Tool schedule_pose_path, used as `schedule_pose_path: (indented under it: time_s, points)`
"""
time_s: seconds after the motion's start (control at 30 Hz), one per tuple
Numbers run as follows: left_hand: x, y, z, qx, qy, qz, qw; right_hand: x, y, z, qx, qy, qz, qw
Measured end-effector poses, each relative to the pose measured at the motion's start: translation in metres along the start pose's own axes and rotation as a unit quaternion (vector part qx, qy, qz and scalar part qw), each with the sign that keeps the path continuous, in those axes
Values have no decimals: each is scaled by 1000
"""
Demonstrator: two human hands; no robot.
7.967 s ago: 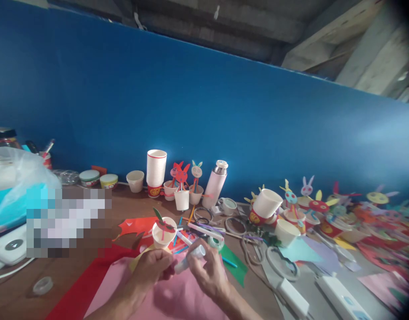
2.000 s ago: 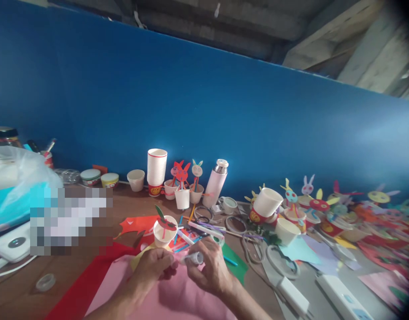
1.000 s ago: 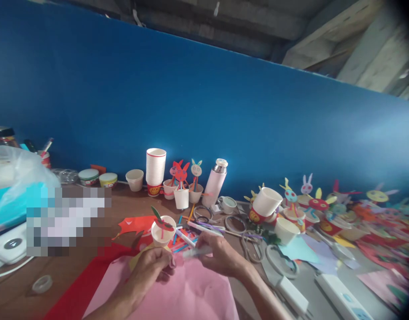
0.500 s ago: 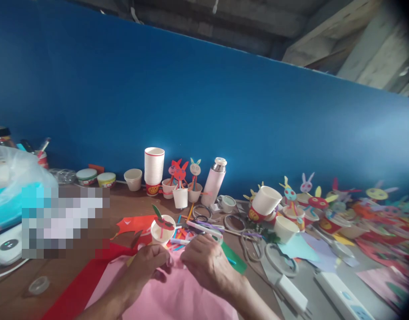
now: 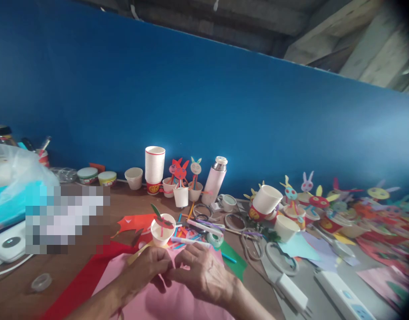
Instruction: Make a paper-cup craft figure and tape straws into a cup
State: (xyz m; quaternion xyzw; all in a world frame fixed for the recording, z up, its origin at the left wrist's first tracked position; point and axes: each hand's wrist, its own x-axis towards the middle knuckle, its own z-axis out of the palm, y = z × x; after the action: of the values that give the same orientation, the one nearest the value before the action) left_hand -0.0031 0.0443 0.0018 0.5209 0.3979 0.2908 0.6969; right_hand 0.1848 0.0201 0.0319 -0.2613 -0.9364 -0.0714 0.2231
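My left hand (image 5: 150,267) and my right hand (image 5: 204,275) meet fingertip to fingertip above a large sheet of pink paper (image 5: 151,306). Both are closed in a pinch; whatever lies between the fingers is too small or hidden to make out. Just beyond my left hand stands a white paper cup (image 5: 162,241), with a dark red and green paper cut-out (image 5: 162,220) across its mouth. A white and lilac pen-like stick (image 5: 191,242) lies just past my right fingers. Strips of coloured paper and a tape roll (image 5: 215,240) are scattered behind it.
Red paper (image 5: 81,280) lies at the left, green paper (image 5: 236,262) at the right. Farther back stand stacked cups (image 5: 154,164), rabbit-figure cups (image 5: 181,195) and a pink flask (image 5: 214,184). Cables, a charger (image 5: 291,293) and a power strip (image 5: 344,295) occupy the right.
My right hand has shifted left and slightly down, so its fingertips now meet those of my left hand. The gap between them has closed.
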Motion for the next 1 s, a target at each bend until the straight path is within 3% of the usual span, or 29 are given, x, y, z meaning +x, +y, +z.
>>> schedule_pose_path:
  time_s: [0.33, 0.6, 0.7, 0.8, 0.9, 1.0]
  points:
    - [-5, 10, 6, -31, -31, -31, 999, -1, 2, 1, 49, 23, 18, 998]
    - [-11, 15, 8, -30, -57, -39, 997, 2, -9, 8, 221, 96, 185, 953]
    - [-13, 19, 6, -17, -63, -28, 997, 2, -4, 12, 293, 128, 290, 902]
    - [-21, 33, -4, 35, -83, -20, 996, 0, 8, 17, 400, 168, 382, 816]
    - [-28, 51, -27, 89, -94, -10, 991, 0, 24, 24, 492, 201, 416, 738]
    - [-28, 62, -56, 94, 23, 69, 993, 1, 38, 29, 532, 208, 432, 698]
